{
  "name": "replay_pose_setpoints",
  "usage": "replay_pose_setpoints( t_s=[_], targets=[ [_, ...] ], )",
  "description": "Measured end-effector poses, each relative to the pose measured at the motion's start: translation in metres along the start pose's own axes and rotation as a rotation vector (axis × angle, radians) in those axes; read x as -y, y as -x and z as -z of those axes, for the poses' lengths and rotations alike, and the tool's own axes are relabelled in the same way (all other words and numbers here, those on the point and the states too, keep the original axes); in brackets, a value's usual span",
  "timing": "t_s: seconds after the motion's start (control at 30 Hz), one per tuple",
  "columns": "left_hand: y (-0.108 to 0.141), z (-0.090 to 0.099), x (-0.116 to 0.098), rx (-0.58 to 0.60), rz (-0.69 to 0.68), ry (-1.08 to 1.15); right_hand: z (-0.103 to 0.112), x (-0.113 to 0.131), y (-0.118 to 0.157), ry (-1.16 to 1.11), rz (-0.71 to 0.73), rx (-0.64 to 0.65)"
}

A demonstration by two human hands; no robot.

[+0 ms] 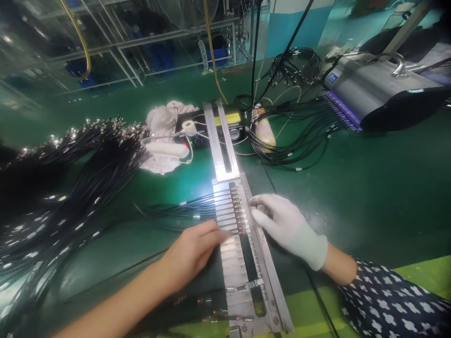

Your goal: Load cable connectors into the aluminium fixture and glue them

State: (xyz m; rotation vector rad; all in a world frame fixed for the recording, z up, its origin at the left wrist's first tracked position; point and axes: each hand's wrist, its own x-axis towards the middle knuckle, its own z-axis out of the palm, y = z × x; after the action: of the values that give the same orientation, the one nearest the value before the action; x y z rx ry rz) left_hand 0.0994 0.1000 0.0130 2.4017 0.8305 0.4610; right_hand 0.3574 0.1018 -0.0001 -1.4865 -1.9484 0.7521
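Observation:
A long slotted metal fixture (234,258) lies across the green bench, with several black cables (197,206) set side by side in its upper slots. Their bare connector ends (239,211) line up over the dark gap in the middle. My left hand (197,246), bare, pinches a cable at the lowest filled slot; its fingertips are slightly blurred. My right hand (282,223), in a white glove, is curled with thumb and forefinger together against the fixture's right rail. Whatever sits between those fingers is hidden. Farther down, one metal connector (252,284) lies across the fixture.
Bundles of black cables (88,188) heap up on the left. Behind the fixture stand a black control box (183,124), a white cloth (169,117) and a pale bottle (264,131). At the right back, a grey machine (384,89) glows purple over more cables.

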Motion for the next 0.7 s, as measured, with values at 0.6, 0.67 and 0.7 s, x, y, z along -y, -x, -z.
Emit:
replay_pose_setpoints(
  t_s=[0.6, 0.67, 0.7],
  targets=[
    [0.016, -0.022, -0.005, -0.204, -0.041, -0.360, 0.003, 0.002, -0.001, 0.005, -0.014, 0.023],
    [0.025, -0.027, -0.004, -0.210, 0.004, -0.418, 0.003, 0.002, -0.001, 0.011, -0.015, 0.028],
    [0.029, -0.029, -0.005, -0.184, 0.022, -0.409, 0.003, 0.002, -0.001, 0.015, -0.019, 0.029]
  ],
)
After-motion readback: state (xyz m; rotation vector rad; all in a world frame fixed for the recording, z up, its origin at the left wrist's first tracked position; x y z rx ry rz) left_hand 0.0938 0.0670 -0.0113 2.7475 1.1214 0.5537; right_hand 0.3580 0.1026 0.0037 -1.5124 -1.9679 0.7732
